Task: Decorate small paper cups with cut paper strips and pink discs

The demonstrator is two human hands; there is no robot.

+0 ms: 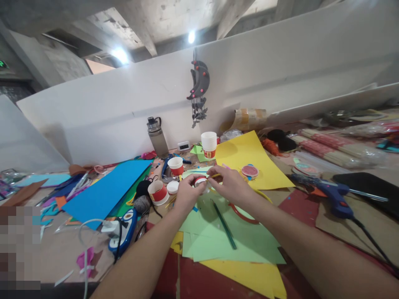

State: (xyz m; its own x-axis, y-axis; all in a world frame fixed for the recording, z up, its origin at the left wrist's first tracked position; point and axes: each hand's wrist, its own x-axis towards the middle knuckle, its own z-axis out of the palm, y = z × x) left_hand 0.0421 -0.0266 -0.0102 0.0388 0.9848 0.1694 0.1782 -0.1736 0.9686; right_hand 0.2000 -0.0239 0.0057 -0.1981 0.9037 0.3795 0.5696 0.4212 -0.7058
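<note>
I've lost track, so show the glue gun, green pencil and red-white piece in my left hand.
Glue gun (337, 197): head view, blue body.
Green pencil (224, 224): head view, mid-shaft.
Red-white piece (200, 181): head view, white part.

I see a small round piece (200, 181), white with a red band, pinched and held clear above the green paper (249, 243), toward that paper's far edge; its underside is blurred from where I watch, and part of its left side is hidden. Just to its right I make out a strip (215, 176), thin, yellow and curved, also held up; I cannot tell whether the two touch.
</note>
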